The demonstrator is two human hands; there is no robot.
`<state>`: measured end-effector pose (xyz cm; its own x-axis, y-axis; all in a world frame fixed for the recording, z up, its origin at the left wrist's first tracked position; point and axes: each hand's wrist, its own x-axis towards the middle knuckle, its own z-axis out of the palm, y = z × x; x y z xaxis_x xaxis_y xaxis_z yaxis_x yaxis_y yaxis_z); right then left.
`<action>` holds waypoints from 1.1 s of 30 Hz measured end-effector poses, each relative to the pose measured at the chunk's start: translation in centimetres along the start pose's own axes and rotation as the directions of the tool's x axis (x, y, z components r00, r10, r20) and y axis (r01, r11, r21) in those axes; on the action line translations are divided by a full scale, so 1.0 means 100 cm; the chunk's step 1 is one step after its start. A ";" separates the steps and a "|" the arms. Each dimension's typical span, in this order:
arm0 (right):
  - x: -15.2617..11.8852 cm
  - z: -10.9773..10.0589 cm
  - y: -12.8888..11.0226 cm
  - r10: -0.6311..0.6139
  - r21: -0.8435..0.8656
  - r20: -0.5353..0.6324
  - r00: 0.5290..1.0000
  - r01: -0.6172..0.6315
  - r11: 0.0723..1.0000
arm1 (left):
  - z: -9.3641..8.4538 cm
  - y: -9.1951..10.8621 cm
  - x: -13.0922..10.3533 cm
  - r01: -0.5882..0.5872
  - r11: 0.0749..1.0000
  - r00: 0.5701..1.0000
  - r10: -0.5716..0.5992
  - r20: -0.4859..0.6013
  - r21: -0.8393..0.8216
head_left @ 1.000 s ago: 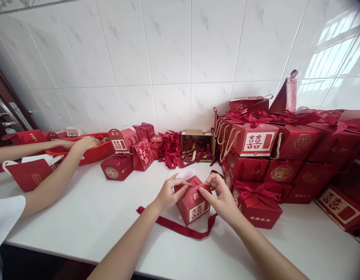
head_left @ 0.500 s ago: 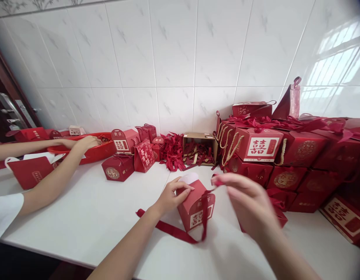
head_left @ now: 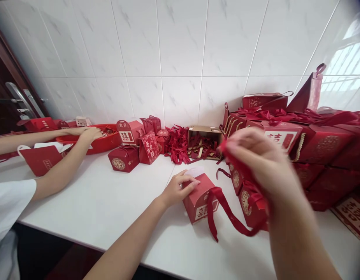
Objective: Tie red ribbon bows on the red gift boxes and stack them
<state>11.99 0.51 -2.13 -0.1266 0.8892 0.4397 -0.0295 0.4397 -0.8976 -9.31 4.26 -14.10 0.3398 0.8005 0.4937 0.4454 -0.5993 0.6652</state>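
A small red gift box (head_left: pixel 194 210) with white and gold lettering stands on the white table. My left hand (head_left: pixel 178 189) grips it from the left, thumb on the top and fingers at the pale flap behind. Dark red ribbon (head_left: pixel 230 217) runs through the top of its front panel, a short tail hanging down and a longer stretch looping right. My right hand (head_left: pixel 260 157), somewhat blurred, is raised to the right of the box, its thumb and fingers pinching the ribbon's other end.
Red boxes (head_left: pixel 325 142) are stacked high on the right. Against the tiled wall lie a heap of red ribbons (head_left: pixel 177 144) and a cardboard box (head_left: pixel 205 129) of ribbon pieces. Several finished-looking boxes (head_left: pixel 123 158) stand left of these. Another person's hands (head_left: pixel 88 133) reach into a red basin (head_left: pixel 109 144).
My right hand has risen, drawing the ribbon through the box, so the tail on the left has slid to the front and shortened. My left hand keeps its grip. The view has shifted slightly.
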 end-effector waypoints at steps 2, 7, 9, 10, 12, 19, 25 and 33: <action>0.013 0.010 0.016 0.133 -0.044 0.175 0.976 -0.127 0.991 | 0.000 0.000 0.000 -0.014 1.000 1.000 0.014 -0.007 -0.008; 0.033 0.021 0.060 0.399 -0.274 0.258 0.880 -0.329 0.904 | 0.000 -0.001 0.001 -0.050 0.998 0.999 0.049 -0.006 -0.035; 0.035 0.020 0.066 0.420 -0.303 0.262 0.869 -0.339 0.891 | 0.000 0.000 0.001 -0.058 0.997 0.998 0.058 -0.002 -0.044; 0.035 0.020 0.067 0.424 -0.303 0.264 0.867 -0.342 0.889 | 0.000 0.000 0.001 -0.061 0.997 0.998 0.061 -0.001 -0.047; 0.034 0.020 0.067 0.425 -0.286 0.260 0.867 -0.351 0.892 | 0.000 0.001 0.001 -0.061 0.997 0.998 0.061 0.000 -0.049; 0.037 0.026 0.074 0.405 -0.261 0.221 0.887 -0.347 0.901 | 0.000 0.001 0.001 -0.037 0.999 0.999 0.037 -0.013 -0.021; 0.040 0.033 0.087 0.424 -0.279 0.215 0.880 -0.360 0.890 | 0.000 0.000 0.001 -0.034 0.999 0.999 0.034 -0.007 0.000; 0.041 0.034 0.089 0.396 -0.210 0.275 0.876 -0.347 0.914 | -0.002 0.001 0.000 -0.041 0.999 0.999 0.041 0.000 0.023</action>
<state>7.79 7.68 -8.44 -0.3955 0.9182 0.0216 0.2256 0.1200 -0.9668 -9.44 4.19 -13.98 0.3580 0.7754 0.5202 0.4504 -0.6314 0.6313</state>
